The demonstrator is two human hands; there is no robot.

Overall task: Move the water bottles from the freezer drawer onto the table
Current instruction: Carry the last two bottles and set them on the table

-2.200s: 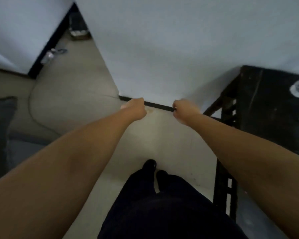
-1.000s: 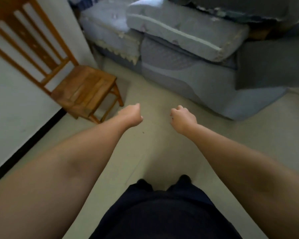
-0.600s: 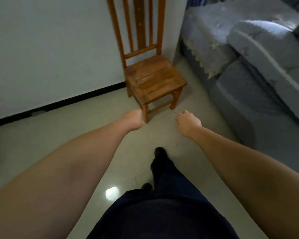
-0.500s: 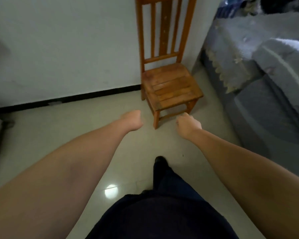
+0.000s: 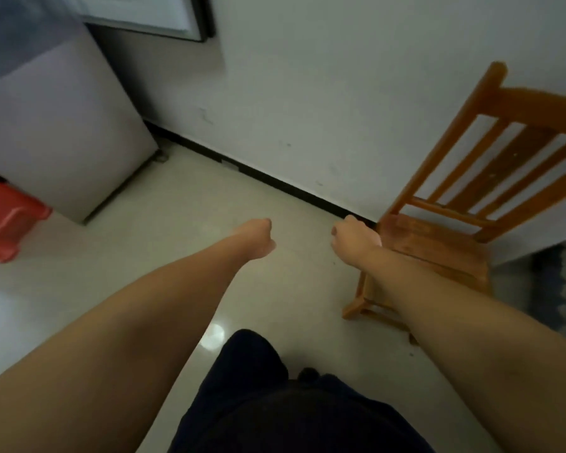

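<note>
No water bottle, freezer drawer or table shows in the head view. My left hand (image 5: 258,237) is stretched out over the pale floor with its fingers curled into a fist, holding nothing. My right hand (image 5: 353,236) is level with it to the right, also a fist with nothing in it, in front of the wooden chair's seat. A grey-white appliance body (image 5: 56,132), perhaps the fridge, stands at the far left against the wall; its front is not visible.
A wooden slat-back chair (image 5: 445,246) stands at the right against the white wall. A red plastic box (image 5: 7,217) sits on the floor at the left edge. A black skirting strip (image 5: 275,183) runs along the wall. Grey upholstery (image 5: 556,282) shows at far right.
The view has swung left: the table with bottles and then the sofa have gone out of sight, the chair has slid to the right, and the grey appliance and red box have appeared. Both fists stay empty.
</note>
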